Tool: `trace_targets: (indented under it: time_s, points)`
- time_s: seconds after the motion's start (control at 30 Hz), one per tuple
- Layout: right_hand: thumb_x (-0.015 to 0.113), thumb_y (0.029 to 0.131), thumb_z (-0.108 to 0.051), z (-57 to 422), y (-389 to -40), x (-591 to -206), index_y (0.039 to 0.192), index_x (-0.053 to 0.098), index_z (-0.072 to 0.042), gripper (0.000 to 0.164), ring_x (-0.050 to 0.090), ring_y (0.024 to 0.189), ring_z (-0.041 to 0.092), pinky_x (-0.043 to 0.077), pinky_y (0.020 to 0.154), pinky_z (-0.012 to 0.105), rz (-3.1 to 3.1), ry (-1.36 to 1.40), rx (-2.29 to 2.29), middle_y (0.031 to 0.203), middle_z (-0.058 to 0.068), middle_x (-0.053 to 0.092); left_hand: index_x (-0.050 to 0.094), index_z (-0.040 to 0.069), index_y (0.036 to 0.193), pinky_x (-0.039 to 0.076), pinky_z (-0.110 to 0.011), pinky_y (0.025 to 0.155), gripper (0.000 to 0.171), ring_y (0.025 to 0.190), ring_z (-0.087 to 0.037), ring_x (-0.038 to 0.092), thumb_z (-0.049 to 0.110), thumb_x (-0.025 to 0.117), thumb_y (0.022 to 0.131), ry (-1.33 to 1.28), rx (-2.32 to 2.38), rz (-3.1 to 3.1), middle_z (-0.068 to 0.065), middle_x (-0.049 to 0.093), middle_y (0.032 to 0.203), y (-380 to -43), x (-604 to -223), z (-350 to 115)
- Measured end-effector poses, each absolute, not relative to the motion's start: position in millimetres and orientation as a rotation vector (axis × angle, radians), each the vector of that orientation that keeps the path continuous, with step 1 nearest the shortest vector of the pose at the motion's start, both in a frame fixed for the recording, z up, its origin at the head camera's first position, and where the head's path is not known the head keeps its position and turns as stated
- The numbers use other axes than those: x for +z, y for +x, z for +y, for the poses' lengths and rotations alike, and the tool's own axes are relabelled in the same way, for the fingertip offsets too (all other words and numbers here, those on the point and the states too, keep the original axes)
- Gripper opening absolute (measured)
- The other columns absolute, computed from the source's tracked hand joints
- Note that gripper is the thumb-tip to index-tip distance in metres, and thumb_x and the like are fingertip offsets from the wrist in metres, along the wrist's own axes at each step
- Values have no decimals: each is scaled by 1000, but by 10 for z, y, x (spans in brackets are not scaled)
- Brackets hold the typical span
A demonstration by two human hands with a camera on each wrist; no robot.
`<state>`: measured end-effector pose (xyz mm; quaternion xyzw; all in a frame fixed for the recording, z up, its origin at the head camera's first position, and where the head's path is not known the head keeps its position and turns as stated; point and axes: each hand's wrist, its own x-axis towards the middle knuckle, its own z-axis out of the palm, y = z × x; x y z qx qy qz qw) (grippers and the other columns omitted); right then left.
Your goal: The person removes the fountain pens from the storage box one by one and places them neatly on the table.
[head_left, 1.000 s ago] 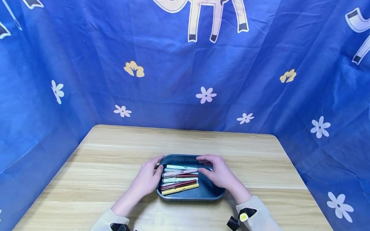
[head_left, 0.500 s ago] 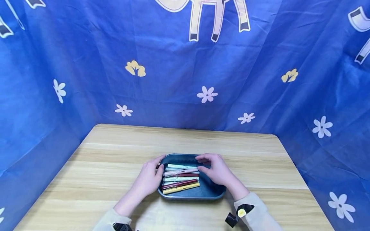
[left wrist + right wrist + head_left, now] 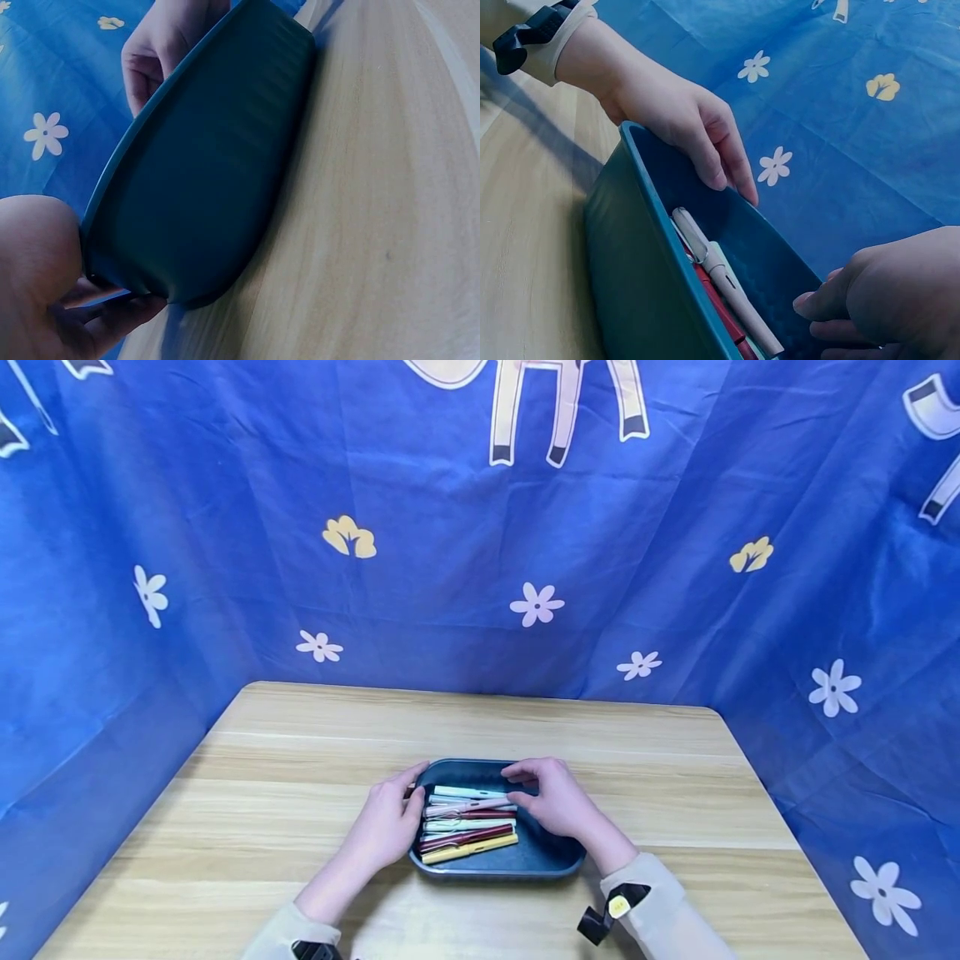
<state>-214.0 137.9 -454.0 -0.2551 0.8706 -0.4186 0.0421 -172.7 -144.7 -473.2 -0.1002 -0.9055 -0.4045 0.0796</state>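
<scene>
A dark teal rectangular bin [image 3: 498,875] stands on the table, with several pens lying in its left half. My left hand [image 3: 381,827] holds the bin's left end, thumb at the rim and fingers against the outer wall [image 3: 187,180]. My right hand [image 3: 558,806] hovers inside the right part, thumb and fingers parted, holding nothing. Its thumb is close to the end of a pale pink pen [image 3: 480,807], which lies across the others. Around that one are dark red [image 3: 468,839], mint green [image 3: 468,825] and light blue pens [image 3: 461,792]. A yellow pen [image 3: 470,849] is nearest the front wall.
The bin sits near the middle of a light wood table [image 3: 300,752]. A blue patterned cloth [image 3: 450,577] hangs behind the table and along both sides. Each wrist bears a black camera mount [image 3: 611,910] over a pale sleeve [image 3: 663,897].
My right hand has shifted slightly left, toward the pens. My left hand keeps its hold on the bin, and the pens lie as before.
</scene>
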Motion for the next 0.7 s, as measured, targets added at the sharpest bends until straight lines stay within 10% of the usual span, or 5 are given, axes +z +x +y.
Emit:
trace_targets:
  time_s: [0.7]
  points:
    - [73,98,-4,1237,-2218,-4579,123,76,-2,25,69,115,24,55,101,47,2670,-794,-1099,121,8,75,57,-4,149,45,-56,113,45,135,-40,57,4,59,105,-301,-1208,-2694,-24,61,144,-1734,-4764,-1447]
